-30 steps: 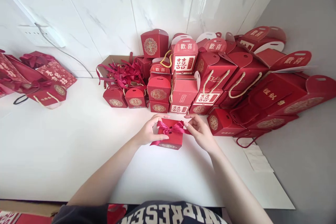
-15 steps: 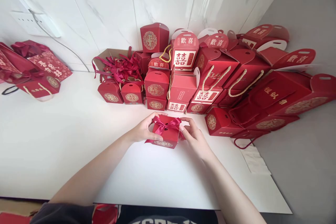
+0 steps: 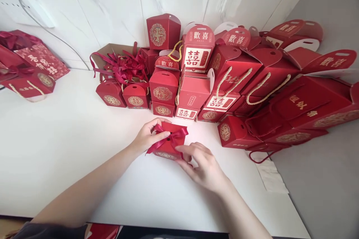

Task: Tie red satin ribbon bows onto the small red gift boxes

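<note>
A small red gift box (image 3: 174,127) with a gold medallion on its front stands on the white table before me. A dark pink satin ribbon (image 3: 179,132) is tied in a bow over its lid. My left hand (image 3: 147,136) grips the box's left side, its thumb pressed on the knot. At the front right corner, my right hand (image 3: 200,164) has its thumb and index finger at the hanging tail of the ribbon, seemingly pinching it. Its other fingers are curled. The box's left and back faces are mostly hidden.
Behind the box, stacked red gift boxes (image 3: 193,89) with rope handles line the tiled wall. An open carton of loose ribbons (image 3: 126,65) stands left of them. More red boxes (image 3: 33,86) sit far left. White tissues (image 3: 272,175) lie near the right edge.
My right hand has moved from the box's right side to its front right corner, at the ribbon tail. My left thumb has shifted onto the knot. The view has tilted slightly.
</note>
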The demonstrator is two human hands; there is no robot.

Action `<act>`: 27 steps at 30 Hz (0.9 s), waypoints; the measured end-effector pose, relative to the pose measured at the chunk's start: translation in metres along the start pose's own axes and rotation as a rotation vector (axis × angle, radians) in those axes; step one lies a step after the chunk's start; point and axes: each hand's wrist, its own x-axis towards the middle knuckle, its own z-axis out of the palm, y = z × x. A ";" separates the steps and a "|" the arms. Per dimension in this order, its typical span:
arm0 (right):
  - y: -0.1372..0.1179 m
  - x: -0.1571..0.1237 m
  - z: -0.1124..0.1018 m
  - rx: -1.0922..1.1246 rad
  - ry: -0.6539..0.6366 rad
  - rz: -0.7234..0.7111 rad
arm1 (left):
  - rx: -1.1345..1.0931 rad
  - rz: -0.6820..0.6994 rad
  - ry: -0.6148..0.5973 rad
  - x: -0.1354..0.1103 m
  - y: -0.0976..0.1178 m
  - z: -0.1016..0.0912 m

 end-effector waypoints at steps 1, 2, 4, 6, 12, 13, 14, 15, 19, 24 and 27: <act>-0.002 0.000 0.000 -0.038 -0.021 -0.050 | 0.018 0.009 -0.020 0.000 0.001 0.000; -0.003 0.001 0.000 -0.061 -0.041 -0.081 | 0.034 0.012 -0.040 0.000 0.002 0.000; -0.004 0.002 0.000 -0.076 -0.073 -0.091 | 0.065 0.010 -0.080 0.000 0.004 -0.001; -0.004 0.002 -0.001 -0.086 -0.099 -0.075 | 0.097 0.011 -0.111 0.000 0.007 -0.003; -0.002 0.003 0.002 -0.152 -0.133 -0.071 | 0.167 0.025 -0.222 0.001 0.013 -0.009; -0.003 0.003 0.002 -0.155 -0.130 -0.075 | 0.174 0.027 -0.226 0.001 0.014 -0.010; -0.004 0.003 0.002 -0.157 -0.126 -0.082 | 0.181 0.028 -0.227 0.002 0.014 -0.011; -0.004 0.004 0.002 -0.160 -0.122 -0.086 | 0.191 0.027 -0.231 0.002 0.015 -0.011; -0.005 0.003 0.001 -0.185 -0.111 -0.099 | 0.212 0.027 -0.248 0.001 0.017 -0.010; -0.002 0.002 0.001 -0.166 -0.102 -0.104 | 0.252 0.036 -0.238 0.000 0.020 -0.007; -0.002 0.003 -0.001 -0.118 -0.142 -0.102 | 0.290 0.053 -0.236 0.000 0.020 -0.006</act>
